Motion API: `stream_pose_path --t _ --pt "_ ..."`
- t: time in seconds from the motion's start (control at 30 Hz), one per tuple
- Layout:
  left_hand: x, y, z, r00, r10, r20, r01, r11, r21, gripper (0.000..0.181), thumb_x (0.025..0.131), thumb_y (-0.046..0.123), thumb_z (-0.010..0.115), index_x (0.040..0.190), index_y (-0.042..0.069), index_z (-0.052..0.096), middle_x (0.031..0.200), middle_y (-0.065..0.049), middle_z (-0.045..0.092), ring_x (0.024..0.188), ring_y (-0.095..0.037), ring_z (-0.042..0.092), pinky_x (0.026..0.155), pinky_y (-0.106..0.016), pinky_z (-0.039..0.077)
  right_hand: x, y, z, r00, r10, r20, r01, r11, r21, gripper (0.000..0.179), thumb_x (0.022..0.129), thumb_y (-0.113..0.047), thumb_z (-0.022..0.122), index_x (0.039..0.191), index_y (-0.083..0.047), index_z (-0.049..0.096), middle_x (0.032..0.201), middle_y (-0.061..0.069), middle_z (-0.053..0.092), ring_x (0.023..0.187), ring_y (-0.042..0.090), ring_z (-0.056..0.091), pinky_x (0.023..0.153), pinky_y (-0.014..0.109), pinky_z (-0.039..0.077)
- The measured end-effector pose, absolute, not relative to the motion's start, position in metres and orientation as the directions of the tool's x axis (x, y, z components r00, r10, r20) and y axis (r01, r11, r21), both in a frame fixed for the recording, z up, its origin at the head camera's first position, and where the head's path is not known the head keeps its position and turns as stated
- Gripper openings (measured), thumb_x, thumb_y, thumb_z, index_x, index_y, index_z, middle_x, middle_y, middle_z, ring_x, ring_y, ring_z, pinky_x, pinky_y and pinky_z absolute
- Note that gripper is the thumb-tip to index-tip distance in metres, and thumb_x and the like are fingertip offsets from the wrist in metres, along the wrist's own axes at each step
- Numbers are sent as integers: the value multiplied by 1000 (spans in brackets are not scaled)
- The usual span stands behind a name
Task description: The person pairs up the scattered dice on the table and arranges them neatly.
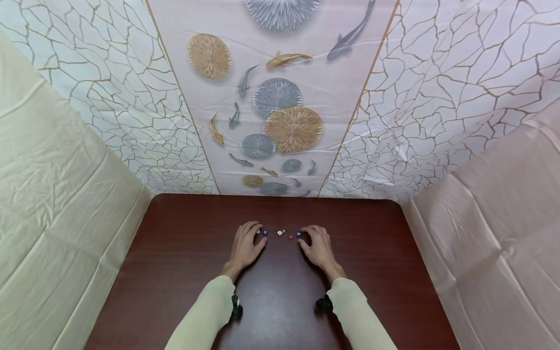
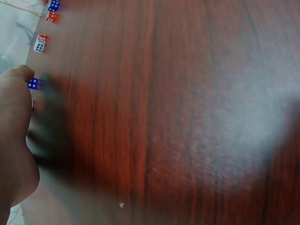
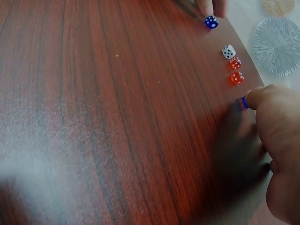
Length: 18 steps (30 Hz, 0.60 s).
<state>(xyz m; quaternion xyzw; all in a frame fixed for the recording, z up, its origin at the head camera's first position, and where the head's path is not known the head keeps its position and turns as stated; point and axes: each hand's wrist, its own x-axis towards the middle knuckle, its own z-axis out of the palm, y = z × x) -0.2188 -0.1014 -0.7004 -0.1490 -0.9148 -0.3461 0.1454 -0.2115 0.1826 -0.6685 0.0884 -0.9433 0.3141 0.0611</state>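
My left hand [image 1: 247, 244] rests on the table with fingers loosely bent. A blue die [image 1: 265, 233] lies by its thumb, and a whitish die [image 1: 258, 232] sits partly hidden at its fingertips. My right hand [image 1: 319, 246] curves around the right end of the dice row. A second blue die [image 1: 299, 234] is at its thumb tip; in the right wrist view, that blue die [image 3: 244, 102] is partly covered by the thumb. Between the hands lie a white die [image 3: 228, 51] with dark pips, a red die [image 3: 235, 63] against it and another red die [image 3: 236, 78] slightly apart.
The dark reddish-brown wooden table [image 1: 280, 291] has its far edge just beyond the dice. Behind it hangs a cloth [image 1: 271, 180] with fish and round leaf patterns. Pale fabric walls [image 1: 65, 204] stand at both sides.
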Motion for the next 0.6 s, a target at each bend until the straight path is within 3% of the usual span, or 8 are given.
stream_pose_path --t 0.37,0.6 --pt "-223 -95 -691 -941 182 286 320 753 575 38 100 17 82 135 3 77 151 -21 71 150 -46 59 132 -72 36 -215 180 -670 -979 -107 170 -187 799 -571 28 101 -15 86 128 -7 81 134 17 75 135 44 62 115 63 48" --pt "-227 -94 -704 -907 149 394 367 738 566 30 93 18 83 121 6 81 141 -20 75 138 -47 64 123 -70 44 -217 178 -670 -979 -113 167 -189 807 -560 28 100 -16 86 126 -6 82 134 19 75 134 45 61 114 63 48"
